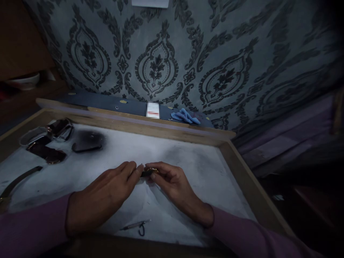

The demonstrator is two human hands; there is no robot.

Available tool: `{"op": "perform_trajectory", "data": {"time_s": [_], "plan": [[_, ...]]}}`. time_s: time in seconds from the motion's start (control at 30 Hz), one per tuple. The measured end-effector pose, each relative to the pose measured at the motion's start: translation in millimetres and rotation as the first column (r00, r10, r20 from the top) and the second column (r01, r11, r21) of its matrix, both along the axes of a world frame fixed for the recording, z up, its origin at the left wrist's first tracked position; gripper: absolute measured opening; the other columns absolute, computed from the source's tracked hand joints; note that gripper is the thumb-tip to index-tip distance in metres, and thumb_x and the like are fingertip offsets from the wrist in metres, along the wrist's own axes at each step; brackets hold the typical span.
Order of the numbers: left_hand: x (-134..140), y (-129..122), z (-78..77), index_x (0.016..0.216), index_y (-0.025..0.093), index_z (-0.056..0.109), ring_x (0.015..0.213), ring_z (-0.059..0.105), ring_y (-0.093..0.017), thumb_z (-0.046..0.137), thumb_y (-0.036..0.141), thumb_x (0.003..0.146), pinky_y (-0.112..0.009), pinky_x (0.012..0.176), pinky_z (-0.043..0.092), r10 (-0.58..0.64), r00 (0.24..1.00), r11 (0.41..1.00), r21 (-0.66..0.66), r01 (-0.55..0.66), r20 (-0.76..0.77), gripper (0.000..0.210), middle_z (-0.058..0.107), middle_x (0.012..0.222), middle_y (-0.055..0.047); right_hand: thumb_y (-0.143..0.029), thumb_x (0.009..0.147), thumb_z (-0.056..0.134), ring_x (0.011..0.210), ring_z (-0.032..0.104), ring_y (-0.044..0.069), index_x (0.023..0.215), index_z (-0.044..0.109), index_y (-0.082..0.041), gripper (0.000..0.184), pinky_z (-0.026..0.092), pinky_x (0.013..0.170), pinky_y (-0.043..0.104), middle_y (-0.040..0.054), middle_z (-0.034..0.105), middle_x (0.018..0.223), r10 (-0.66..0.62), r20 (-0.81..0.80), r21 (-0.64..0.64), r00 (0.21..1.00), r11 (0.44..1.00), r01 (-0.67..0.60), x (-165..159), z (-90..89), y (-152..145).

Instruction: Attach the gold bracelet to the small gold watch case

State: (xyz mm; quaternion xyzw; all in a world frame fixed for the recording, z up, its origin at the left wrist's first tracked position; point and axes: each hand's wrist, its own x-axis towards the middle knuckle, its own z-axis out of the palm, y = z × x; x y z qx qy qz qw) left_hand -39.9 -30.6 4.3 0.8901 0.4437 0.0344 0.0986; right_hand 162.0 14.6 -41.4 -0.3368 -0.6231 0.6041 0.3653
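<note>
The right hand (174, 182) pinches a gold-rimmed piece, probably a watch (153, 170), between thumb and forefinger, its other fingers curled behind. The left hand (107, 190) has its fingers bunched at the dark band (146, 173) just beside the gold, seemingly pinching it, though the tips are partly hidden; whether band and watch are joined, I cannot tell. Holding a small piece from 2 sides like this likely keeps it from turning. It sits above the middle of the tray (233, 165), whose raised rim would stop a dropped part rolling off, and whose pale lining would make dark bits easy to spot. Taking the watch as the clock's centre, a slim tool (137, 224) lies between 6 and 7 o'clock, near enough for a quick reach, with a dark loop (141, 229) beside it. At 9 o'clock, a strap (23, 181) runs to the left edge. Between 9 and 10, a pile (51, 145) and a dark pad (88, 142) sit aside, presumably to spare working room. Beyond the rim, a card (153, 110) stands at 12 and a blue cloth (185, 116) is crumpled between 1 and 2.
</note>
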Motion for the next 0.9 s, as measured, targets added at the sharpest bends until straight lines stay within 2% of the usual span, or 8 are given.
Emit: {"op": "perform_trajectory", "data": {"time_s": [0.23, 0.5, 0.8, 0.9], "plan": [[2.7, 1.4, 1.2, 0.133, 0.015, 0.033, 0.094, 0.056, -0.022, 0.029, -0.003, 0.082, -0.036, 0.080, 0.052, 0.003, 1.000, 1.000, -0.024, -0.003, -0.021, 0.055, 0.055, 0.109, -0.011, -0.028, 0.087, 0.064, 0.077, 0.068, 0.015, 0.109, 0.072, -0.023, 0.024, 0.058, 0.074, 0.033, 0.0049, 0.074, 0.095, 0.006, -0.033, 0.011, 0.999, 1.000, -0.006, -1.3, -2.5, -0.4], [3.8, 0.7, 3.1, 0.132, 0.019, 0.036, 0.101, 0.055, -0.021, 0.030, -0.005, 0.080, -0.035, 0.086, 0.051, 0.043, 0.998, 0.996, -0.076, -0.047, -0.052, 0.058, 0.055, 0.114, -0.009, -0.031, 0.088, 0.063, 0.078, 0.069, 0.017, 0.111, 0.072, -0.024, 0.026, 0.060, 0.075, 0.035, 0.0057, 0.074, 0.097, 0.018, -0.037, 0.027, 0.999, 0.999, -0.017, -0.9, -1.9, -0.6], [2.2, 0.9, -3.7, 0.136, 0.012, 0.031, 0.106, 0.055, -0.026, 0.034, -0.007, 0.075, -0.039, 0.084, 0.054, -0.007, 0.999, 1.000, 0.000, 0.008, -0.054, 0.064, 0.053, 0.121, -0.016, -0.026, 0.089, 0.062, 0.077, 0.069, 0.015, 0.109, 0.072, -0.024, 0.023, 0.060, 0.073, 0.032, 0.0047, 0.074, 0.096, 0.011, -0.048, 0.050, 0.999, 0.999, -0.009, -0.7, -5.3, -0.2], [2.6, 1.5, -4.1, 0.135, 0.009, 0.032, 0.101, 0.058, -0.026, 0.036, -0.007, 0.074, -0.039, 0.080, 0.055, -0.021, 0.999, 1.000, 0.015, 0.021, -0.042, 0.063, 0.055, 0.118, -0.017, -0.027, 0.089, 0.062, 0.077, 0.069, 0.015, 0.110, 0.072, -0.024, 0.023, 0.059, 0.073, 0.032, 0.0055, 0.074, 0.097, 0.007, -0.031, 0.062, 1.000, 0.998, -0.006, -0.2, -6.1, 0.2]]}}
